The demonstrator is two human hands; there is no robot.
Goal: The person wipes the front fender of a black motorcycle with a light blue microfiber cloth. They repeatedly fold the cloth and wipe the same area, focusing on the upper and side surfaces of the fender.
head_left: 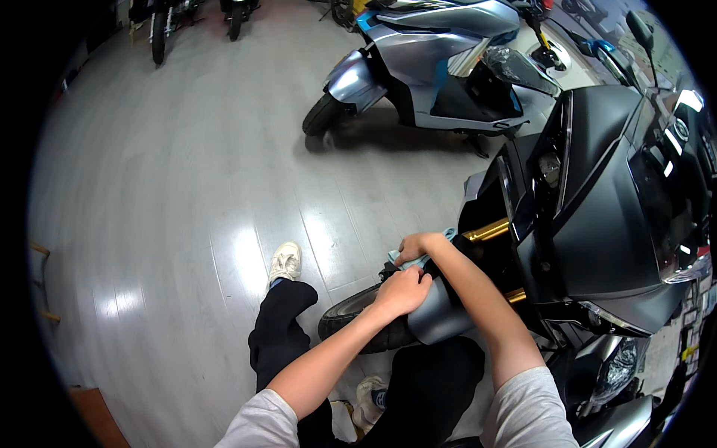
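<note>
A light blue cloth [403, 258] lies bunched at the far side of a dark grey front fender [442, 312]. My right hand [418, 245] is closed on this cloth, its wrist bent over the fender. Just nearer, my left hand [404, 291] rests on the fender's front edge with curled fingers, its fingertips mostly hidden. Below the left hand shows the black front tire [352, 308], turned toward the left. Gold fork tubes [487, 230] rise from the wheel into the matte dark scooter body [597, 246], and my right forearm passes in front of them.
A silver-blue scooter [437, 67] stands beyond the dark one. More motorcycles [158, 33] are parked at the far left. Another vehicle with a clear headlight [620, 369] stands close on my right. My white shoe [285, 261] is on the grey plank floor [164, 224].
</note>
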